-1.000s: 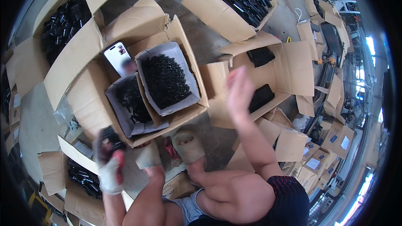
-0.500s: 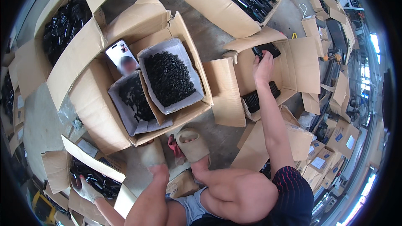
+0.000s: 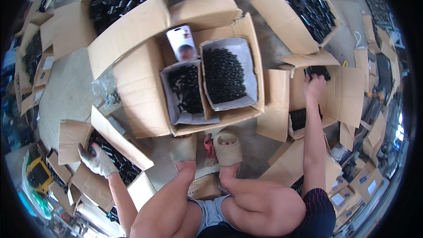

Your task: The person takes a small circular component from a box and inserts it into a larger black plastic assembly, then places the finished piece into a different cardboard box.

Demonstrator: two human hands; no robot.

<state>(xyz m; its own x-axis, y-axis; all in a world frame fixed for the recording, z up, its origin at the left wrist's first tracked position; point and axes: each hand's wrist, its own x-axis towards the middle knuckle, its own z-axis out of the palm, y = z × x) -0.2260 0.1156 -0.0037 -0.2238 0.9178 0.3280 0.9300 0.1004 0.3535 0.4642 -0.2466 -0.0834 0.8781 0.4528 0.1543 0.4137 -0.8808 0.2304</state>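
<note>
My right hand (image 3: 314, 89), bare, reaches into an open cardboard box (image 3: 350, 90) on the right. Its fingers are curled at a small black part by a stack of black parts (image 3: 318, 71) at the box's far end; the fingers partly hide it. Another row of black parts (image 3: 298, 119) lies at the near end of that box. My left hand (image 3: 99, 162), in a pale glove with dark fingertips, is over the edge of a box of loose black pieces (image 3: 125, 167) at the lower left. Its fingers are apart, with nothing visible in them.
Ahead, a large carton (image 3: 141, 92) holds two grey-lined trays of small black pieces (image 3: 224, 77) and a phone (image 3: 181, 44). Farther off stand cartons of black parts (image 3: 123, 2) at left and shiny black parts (image 3: 308, 9) at right. More cartons line both sides.
The view has turned left, shifting the scene rightward. My left hand has lifted away from the black pieces, fingers spreading. My right hand stays at the far end of its box, lower onto the stack.
</note>
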